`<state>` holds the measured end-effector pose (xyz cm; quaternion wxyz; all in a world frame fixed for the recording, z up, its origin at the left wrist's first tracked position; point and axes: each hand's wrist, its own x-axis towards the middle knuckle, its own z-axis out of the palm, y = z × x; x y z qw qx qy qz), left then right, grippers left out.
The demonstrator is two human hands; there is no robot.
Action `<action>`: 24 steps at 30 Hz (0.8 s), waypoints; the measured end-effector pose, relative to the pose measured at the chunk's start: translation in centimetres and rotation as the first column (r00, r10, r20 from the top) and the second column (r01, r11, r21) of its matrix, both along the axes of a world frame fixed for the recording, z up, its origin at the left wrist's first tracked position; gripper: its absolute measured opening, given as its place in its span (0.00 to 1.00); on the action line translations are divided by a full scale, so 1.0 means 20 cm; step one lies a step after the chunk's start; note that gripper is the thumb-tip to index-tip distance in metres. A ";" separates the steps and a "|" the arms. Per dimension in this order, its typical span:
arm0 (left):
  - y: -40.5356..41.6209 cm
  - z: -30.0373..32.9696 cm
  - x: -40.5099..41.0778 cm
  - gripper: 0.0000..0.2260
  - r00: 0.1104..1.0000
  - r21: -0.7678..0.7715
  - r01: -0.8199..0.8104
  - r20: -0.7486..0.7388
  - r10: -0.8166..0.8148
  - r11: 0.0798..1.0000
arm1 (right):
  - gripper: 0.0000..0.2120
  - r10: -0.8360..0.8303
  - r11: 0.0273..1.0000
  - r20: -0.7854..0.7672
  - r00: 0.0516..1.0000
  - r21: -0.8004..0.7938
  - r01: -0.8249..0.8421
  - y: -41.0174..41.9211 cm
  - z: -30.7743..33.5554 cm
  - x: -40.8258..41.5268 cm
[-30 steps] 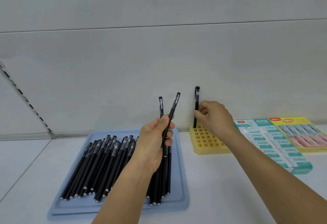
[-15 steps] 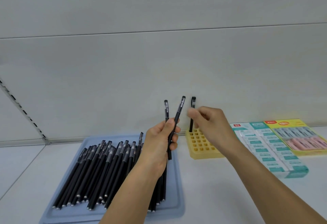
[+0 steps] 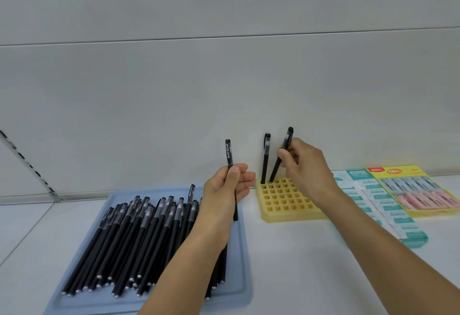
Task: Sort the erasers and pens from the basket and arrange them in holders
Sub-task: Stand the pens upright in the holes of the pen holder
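Note:
A yellow pen holder (image 3: 286, 211) with a grid of holes stands against the back wall. One black pen (image 3: 265, 158) stands upright in its far left corner hole. My right hand (image 3: 302, 165) pinches a second black pen (image 3: 281, 155), tilted, with its lower tip at the hole beside the first. My left hand (image 3: 225, 188) grips one black pen (image 3: 229, 155) upright, left of the holder. Several black pens (image 3: 139, 237) lie in a blue tray (image 3: 240, 260) at the left.
Packs of white-and-teal erasers (image 3: 373, 202) lie right of the holder. A yellow box of blue and pink erasers (image 3: 420, 190) sits at the far right. The grey wall stands close behind everything. A slotted shelf rail (image 3: 27, 163) runs along the left.
My right hand took one of the two pens from my left hand and carried it to the holder, beside the standing pen. My left hand now holds one pen.

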<state>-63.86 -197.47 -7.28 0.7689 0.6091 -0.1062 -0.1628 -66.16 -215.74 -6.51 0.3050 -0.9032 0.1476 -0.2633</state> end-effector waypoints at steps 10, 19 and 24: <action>0.00 0.00 0.00 0.12 0.997 0.024 0.071 0.016 -0.071 0.997 | 0.12 -0.045 0.997 -0.099 0.994 -0.066 0.039 0.03 -0.02 0.00; -0.14 0.09 -0.04 0.11 0.866 0.360 0.029 0.456 -0.203 0.933 | 0.09 0.136 0.943 0.263 0.955 0.261 -0.206 0.11 0.18 -0.13; -0.16 0.12 0.12 0.27 0.298 0.564 -0.494 0.825 -0.480 0.662 | 0.10 -0.036 0.992 0.204 0.978 0.130 0.009 -0.08 0.15 -0.13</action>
